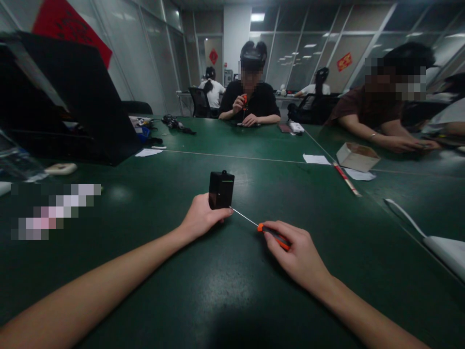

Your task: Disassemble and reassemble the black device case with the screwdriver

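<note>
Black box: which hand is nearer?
Left. The left hand holds the black box by its lower end; the right hand is apart from it, lower and to the right, gripping the screwdriver.

A small black rectangular plastic box (pixel 221 190) bears a thin green line near its top, while a slim screwdriver (pixel 275 235) pairs an orange-and-dark handle with a silvery shaft. The broad, flat tabletop (pixel 181 300) is dark green, crossed by thin pale lines; a large red paper hanging (pixel 74 29) carries a darker pattern.
</note>
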Motion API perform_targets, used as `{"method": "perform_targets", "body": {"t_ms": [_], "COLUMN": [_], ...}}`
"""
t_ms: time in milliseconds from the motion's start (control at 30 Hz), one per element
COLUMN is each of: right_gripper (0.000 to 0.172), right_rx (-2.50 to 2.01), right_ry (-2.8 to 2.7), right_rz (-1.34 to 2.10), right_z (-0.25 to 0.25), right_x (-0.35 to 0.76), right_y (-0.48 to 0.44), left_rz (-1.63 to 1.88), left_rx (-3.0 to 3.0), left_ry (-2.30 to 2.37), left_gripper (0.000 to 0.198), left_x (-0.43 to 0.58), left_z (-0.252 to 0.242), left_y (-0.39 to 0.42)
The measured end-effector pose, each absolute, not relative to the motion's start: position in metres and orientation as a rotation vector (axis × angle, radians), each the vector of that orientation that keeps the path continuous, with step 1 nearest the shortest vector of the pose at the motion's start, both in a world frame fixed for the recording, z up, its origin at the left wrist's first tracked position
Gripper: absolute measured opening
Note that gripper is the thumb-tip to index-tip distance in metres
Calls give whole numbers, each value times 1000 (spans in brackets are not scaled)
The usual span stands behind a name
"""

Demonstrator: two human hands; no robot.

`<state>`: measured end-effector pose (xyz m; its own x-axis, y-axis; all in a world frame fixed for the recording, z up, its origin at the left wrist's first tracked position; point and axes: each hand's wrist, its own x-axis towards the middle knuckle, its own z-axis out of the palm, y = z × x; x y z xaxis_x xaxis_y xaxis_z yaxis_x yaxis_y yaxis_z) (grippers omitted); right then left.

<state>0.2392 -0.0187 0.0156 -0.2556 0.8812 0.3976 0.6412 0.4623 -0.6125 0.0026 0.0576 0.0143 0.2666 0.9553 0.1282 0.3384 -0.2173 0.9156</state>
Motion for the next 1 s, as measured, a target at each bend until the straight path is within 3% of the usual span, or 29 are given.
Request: {"method": "perform_targets", "body": {"t_ms": [233, 433, 600, 733, 1000], "right_gripper": [19, 13, 25, 26, 31], "right_rx": [-1312, -1345, -1336, -1342, -1267], "right_ry": [-1930, -1768, -1725, -1705, -1154], "right_rz": [561, 986, 1089, 1088, 1668], "right_z": [19, 21, 17, 16, 25], "right_x": [236, 227, 227, 228, 225], "right_y": [-20, -26, -27, -26, -26], "left_rz": [962, 979, 935, 924, 920], "left_rx": [1831, 2050, 2149, 2193, 2292], "left_ry": [1326, 1389, 1472, 1514, 1569], "left_gripper": [27, 29, 29, 29, 29], "left_x": [3, 4, 6, 7, 8], "left_z": [12, 9, 8, 7, 6], "left_y": [57, 54, 50, 50, 48]}}
